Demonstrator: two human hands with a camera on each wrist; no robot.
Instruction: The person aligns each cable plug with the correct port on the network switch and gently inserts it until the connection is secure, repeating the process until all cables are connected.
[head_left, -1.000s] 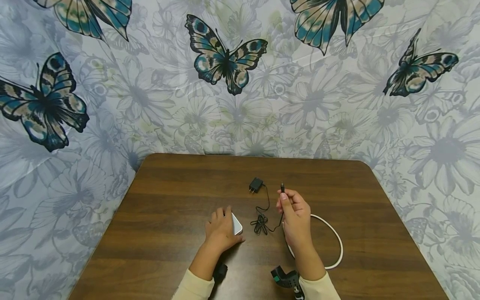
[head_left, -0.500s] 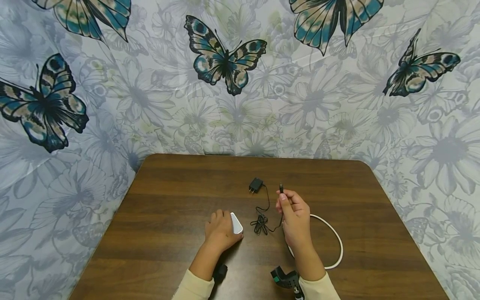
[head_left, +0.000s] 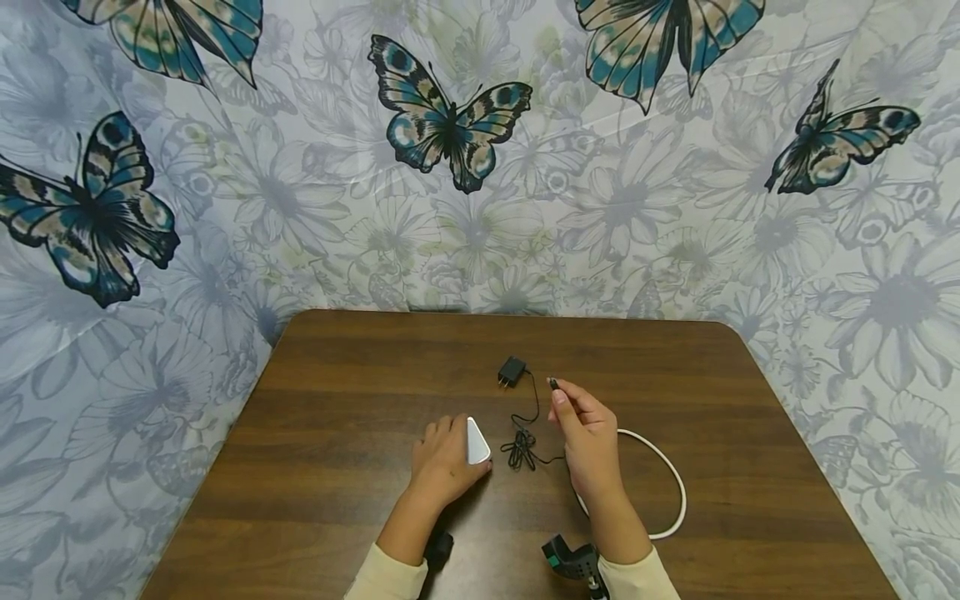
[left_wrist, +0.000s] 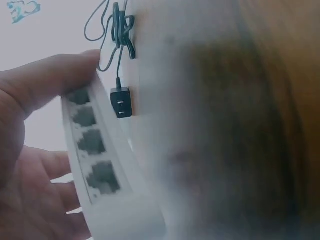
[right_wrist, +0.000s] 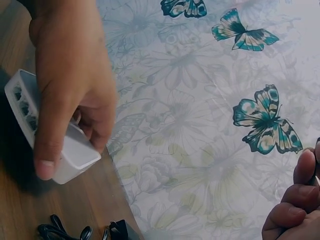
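Left of the black adapter (head_left: 512, 371) and nearer the camera, the left hand (head_left: 441, 462) grips a white ported box (head_left: 478, 442), thumb and fingers curled around it. A bundled black cord (head_left: 521, 450) lies just on the adapter's near side. Right of the adapter, the right hand (head_left: 591, 433) pinches a black connector (head_left: 554, 384); farther right, a white cable (head_left: 680, 483) curves on the table (head_left: 750, 450).

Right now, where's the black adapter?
In the head view, the black adapter lies on the table beyond its bundled cord, left of the connector pinched in the right hand.
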